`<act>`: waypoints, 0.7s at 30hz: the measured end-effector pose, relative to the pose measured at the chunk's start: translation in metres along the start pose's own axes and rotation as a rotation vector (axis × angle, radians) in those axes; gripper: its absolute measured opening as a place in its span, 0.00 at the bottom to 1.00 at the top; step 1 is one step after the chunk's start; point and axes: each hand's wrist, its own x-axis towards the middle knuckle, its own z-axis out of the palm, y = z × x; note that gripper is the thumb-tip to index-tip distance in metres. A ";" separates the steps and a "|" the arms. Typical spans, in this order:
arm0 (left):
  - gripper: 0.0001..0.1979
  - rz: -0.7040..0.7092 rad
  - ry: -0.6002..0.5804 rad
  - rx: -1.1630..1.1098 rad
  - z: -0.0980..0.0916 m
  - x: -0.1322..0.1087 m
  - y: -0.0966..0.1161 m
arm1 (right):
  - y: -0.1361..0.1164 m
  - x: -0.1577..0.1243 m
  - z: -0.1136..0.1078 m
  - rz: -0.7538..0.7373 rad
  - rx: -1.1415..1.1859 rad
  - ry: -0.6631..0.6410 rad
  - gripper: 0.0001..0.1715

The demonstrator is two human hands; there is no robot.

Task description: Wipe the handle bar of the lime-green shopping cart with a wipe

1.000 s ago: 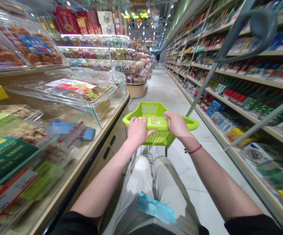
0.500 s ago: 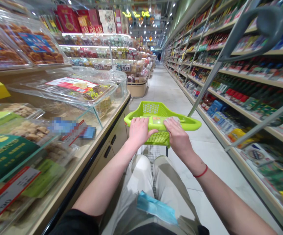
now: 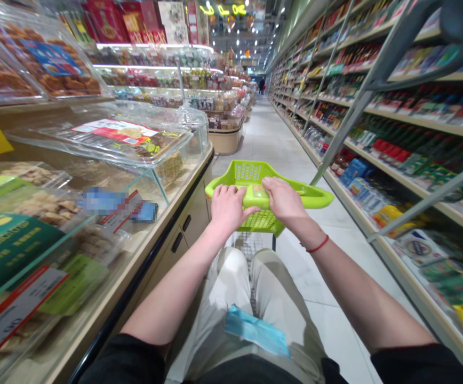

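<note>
Head view: left hand (image 3: 227, 209) and right hand (image 3: 284, 200) clamped the lime-green plastic cart handle (image 3: 313, 197) at centre, above pale tiled supermarket floor (image 3: 295, 160).

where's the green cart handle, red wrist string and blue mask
green cart handle (image 3: 313, 196), head view, right end of the bar
red wrist string (image 3: 318, 245), head view, middle of the string
blue mask (image 3: 255, 332), head view, middle of the fabric

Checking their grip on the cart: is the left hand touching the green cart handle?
Touching: the head view shows the left hand curled over the green cart handle, its fingers resting on top.
</note>
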 end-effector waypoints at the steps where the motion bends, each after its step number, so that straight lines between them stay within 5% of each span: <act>1: 0.29 -0.003 0.001 -0.004 0.000 0.000 0.000 | -0.003 -0.011 0.004 -0.034 0.009 0.047 0.26; 6: 0.27 -0.002 -0.011 -0.023 0.001 -0.001 0.001 | -0.021 -0.048 0.017 -0.146 0.028 0.149 0.27; 12: 0.22 -0.015 -0.055 -0.039 0.000 0.001 0.003 | -0.027 0.008 0.008 -0.103 0.007 -0.049 0.25; 16: 0.19 0.009 -0.064 -0.054 0.000 0.001 0.001 | -0.030 0.045 0.001 0.083 -0.008 -0.229 0.23; 21: 0.16 0.031 0.000 -0.049 0.002 -0.001 -0.004 | -0.032 0.028 0.009 -0.036 0.000 -0.109 0.24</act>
